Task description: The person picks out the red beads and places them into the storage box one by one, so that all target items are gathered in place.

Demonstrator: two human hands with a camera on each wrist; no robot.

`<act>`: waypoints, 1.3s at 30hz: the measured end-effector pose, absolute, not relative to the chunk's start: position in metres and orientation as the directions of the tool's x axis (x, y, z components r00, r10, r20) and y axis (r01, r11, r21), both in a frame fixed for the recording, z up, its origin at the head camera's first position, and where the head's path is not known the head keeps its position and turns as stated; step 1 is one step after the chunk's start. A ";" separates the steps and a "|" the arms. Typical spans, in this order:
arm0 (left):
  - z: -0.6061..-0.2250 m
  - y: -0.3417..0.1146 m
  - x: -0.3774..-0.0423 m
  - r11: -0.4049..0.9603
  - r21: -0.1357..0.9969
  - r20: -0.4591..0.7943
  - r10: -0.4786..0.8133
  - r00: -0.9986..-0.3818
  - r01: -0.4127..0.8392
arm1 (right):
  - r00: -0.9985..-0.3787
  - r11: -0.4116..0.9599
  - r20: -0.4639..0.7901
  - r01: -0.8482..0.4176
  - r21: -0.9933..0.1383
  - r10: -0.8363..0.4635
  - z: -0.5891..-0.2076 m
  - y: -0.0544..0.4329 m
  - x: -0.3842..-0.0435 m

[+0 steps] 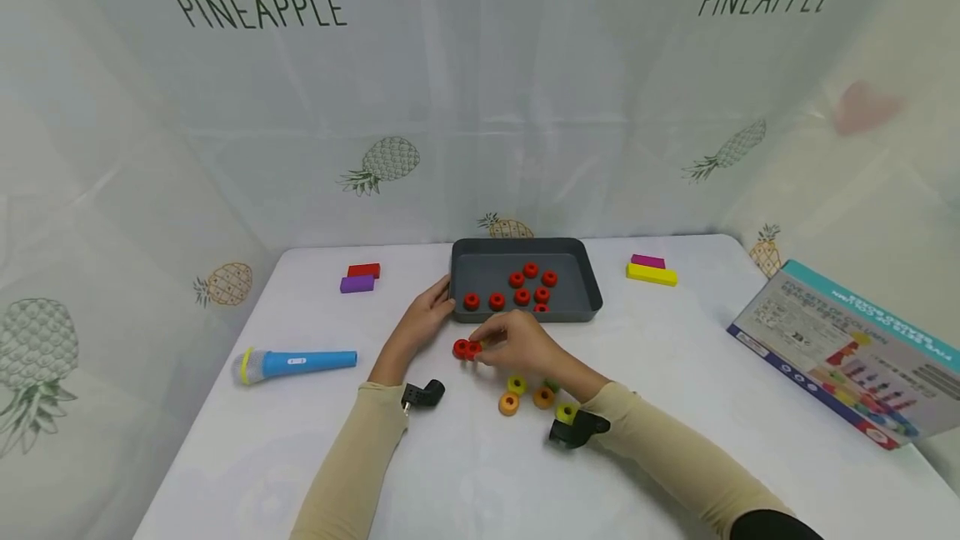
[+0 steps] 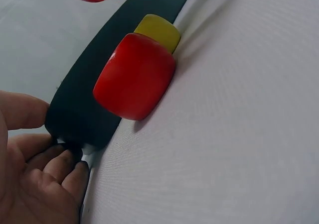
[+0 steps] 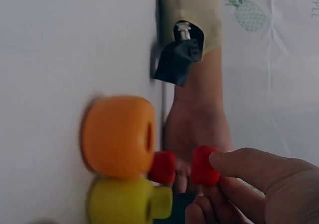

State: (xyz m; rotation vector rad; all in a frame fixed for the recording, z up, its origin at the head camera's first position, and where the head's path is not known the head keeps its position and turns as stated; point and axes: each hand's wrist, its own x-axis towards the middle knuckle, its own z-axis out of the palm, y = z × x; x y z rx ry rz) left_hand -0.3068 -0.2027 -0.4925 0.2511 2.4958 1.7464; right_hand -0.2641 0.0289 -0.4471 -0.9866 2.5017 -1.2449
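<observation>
My left hand (image 1: 422,319) grips the left front corner of a dark grey tray (image 1: 589,307); in the left wrist view the thumb and curled fingers of the hand (image 2: 40,174) hold the tray's end (image 2: 75,114). Several red beads (image 1: 497,301) lie inside the tray. In front of it, my right hand (image 1: 517,344) pinches a red bead (image 3: 203,165) between thumb and fingers, raised off the table. Another red bead (image 2: 137,77) stands on the table beside it, with a yellow bead (image 2: 162,30) behind.
Orange beads (image 1: 509,403), yellow beads (image 1: 517,384) and a partly hidden green one lie under my right forearm. At left are a blue toy microphone (image 1: 307,362) and red and purple blocks (image 1: 357,283). Yellow and magenta blocks (image 1: 651,275) and a printed box (image 1: 847,357) are at right.
</observation>
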 end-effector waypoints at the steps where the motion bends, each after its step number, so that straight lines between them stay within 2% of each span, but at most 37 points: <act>1: -0.494 -0.203 -0.307 0.335 0.938 0.024 0.185 -0.982 0.086 | -0.763 0.423 0.135 -0.486 -0.765 -0.632 -0.445 0.029 -0.265; 7: -0.495 -0.202 -0.307 0.335 0.938 0.031 0.181 -0.983 0.091 | -0.774 0.418 0.180 -0.503 -0.756 -0.606 -0.433 0.029 -0.280; 20: -0.492 -0.201 -0.304 0.350 0.934 0.005 0.173 -0.985 0.067 | -0.855 0.534 0.198 -0.464 -0.707 -0.480 -0.419 0.034 -0.332; 28: -0.491 -0.203 -0.306 0.358 0.931 0.010 0.167 -0.986 0.070 | -0.892 0.595 0.152 -0.402 -0.696 -0.426 -0.424 0.031 -0.357; 39: -0.491 -0.203 -0.306 0.353 0.934 -0.005 0.167 -0.986 0.055 | -0.905 0.637 0.105 -0.369 -0.676 -0.413 -0.446 0.020 -0.373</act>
